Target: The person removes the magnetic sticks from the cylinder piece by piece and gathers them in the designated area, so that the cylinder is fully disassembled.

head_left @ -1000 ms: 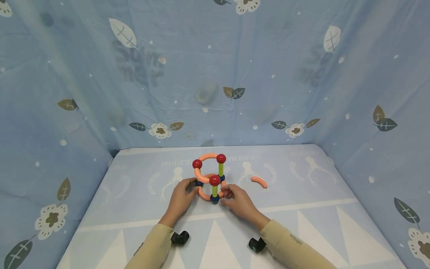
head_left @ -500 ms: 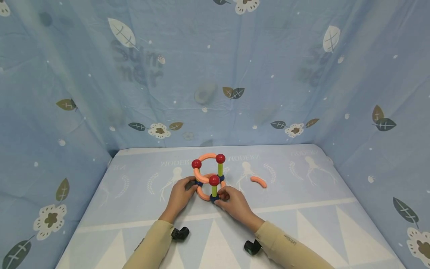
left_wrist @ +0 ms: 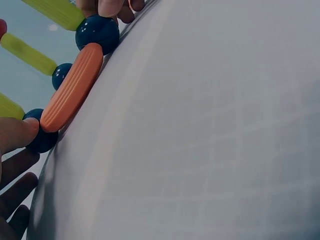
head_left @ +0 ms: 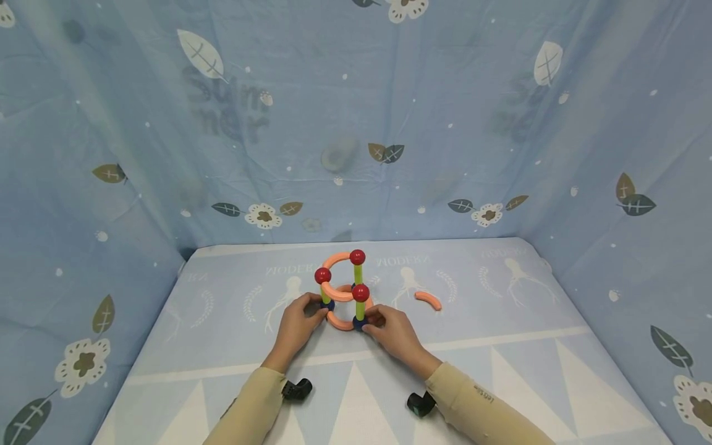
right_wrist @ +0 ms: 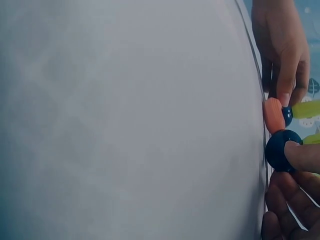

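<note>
A magnetic stick-and-ball frame stands on the table, with red balls [head_left: 360, 293] on top, upright green sticks [head_left: 358, 274] and navy balls below. Two curved orange sticks [head_left: 336, 258] link the red balls; more curved sticks [left_wrist: 72, 90] join the lower ones. My left hand [head_left: 296, 322] pinches the left navy ball [left_wrist: 40, 140], its thumb on the near side and the other fingers spread beneath in the left wrist view. Between thumb and fingers, my right hand [head_left: 396, 334] holds the front navy ball [right_wrist: 283, 150]. The rear navy ball is partly hidden in the head view.
One loose curved orange stick [head_left: 428, 301] lies on the table to the right of the frame. A pale blue patterned cloth covers the table [head_left: 500, 352]. Blue printed curtains [head_left: 356, 123] enclose the back and both sides.
My right hand has closed on the front navy ball and shifted it slightly right. The frame has turned, its rear red ball swinging left and back. The loose stick stays put.
</note>
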`<control>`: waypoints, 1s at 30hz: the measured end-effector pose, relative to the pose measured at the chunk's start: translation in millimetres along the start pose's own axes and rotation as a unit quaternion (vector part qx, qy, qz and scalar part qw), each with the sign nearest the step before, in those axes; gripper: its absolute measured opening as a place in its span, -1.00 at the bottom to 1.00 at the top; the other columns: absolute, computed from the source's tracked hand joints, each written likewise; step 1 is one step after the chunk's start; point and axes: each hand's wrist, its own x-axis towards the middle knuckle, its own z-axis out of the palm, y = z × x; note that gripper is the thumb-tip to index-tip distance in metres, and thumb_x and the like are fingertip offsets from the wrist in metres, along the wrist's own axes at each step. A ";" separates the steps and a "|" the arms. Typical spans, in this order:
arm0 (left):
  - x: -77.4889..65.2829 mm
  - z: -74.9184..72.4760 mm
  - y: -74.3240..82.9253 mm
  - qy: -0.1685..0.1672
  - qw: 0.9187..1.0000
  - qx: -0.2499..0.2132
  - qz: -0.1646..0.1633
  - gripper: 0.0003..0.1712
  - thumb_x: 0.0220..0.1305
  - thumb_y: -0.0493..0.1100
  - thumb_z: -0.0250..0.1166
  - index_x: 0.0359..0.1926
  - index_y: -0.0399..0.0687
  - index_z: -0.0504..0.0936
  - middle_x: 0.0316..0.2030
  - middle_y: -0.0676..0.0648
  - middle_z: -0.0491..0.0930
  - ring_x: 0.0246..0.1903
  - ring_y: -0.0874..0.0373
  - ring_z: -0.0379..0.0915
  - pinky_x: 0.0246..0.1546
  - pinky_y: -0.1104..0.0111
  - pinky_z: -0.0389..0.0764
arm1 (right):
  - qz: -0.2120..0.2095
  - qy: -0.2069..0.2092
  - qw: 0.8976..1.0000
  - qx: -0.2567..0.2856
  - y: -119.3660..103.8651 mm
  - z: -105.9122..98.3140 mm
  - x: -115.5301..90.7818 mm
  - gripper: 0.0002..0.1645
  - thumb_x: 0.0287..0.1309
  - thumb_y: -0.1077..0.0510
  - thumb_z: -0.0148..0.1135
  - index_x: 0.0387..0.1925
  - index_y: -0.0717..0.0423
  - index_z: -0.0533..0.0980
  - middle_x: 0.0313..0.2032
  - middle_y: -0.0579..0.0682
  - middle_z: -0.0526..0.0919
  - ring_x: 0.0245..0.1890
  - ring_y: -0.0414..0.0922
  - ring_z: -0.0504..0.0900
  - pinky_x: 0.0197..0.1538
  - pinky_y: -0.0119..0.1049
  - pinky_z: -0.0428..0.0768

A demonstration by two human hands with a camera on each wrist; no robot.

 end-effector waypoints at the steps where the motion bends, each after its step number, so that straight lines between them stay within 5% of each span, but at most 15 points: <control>1: -0.6 -0.1 -0.1 0.002 1.000 0.000 0.002 -0.66 0.25 -0.12 0.48 0.02 -0.07 0.69 -0.02 -0.06 0.69 0.11 -0.06 0.56 0.20 -0.01 0.50 | 0.000 0.001 1.000 0.001 0.8 -0.1 0.5 -0.71 0.18 0.16 0.48 -0.05 0.05 0.65 -0.26 -0.17 0.70 -0.24 -0.25 0.66 -0.12 -0.32 0.64; 30: -14.4 1.0 0.8 0.014 1.000 0.005 -0.001 -0.67 0.18 -0.09 0.54 -0.06 -0.06 0.71 -0.12 -0.02 0.69 0.01 -0.01 0.57 0.10 0.05 0.55 | 0.047 0.028 0.998 0.009 11.4 -5.4 21.4 -0.72 0.21 0.14 0.46 -0.04 0.04 0.67 -0.24 -0.14 0.73 -0.26 -0.23 0.64 -0.16 -0.27 0.64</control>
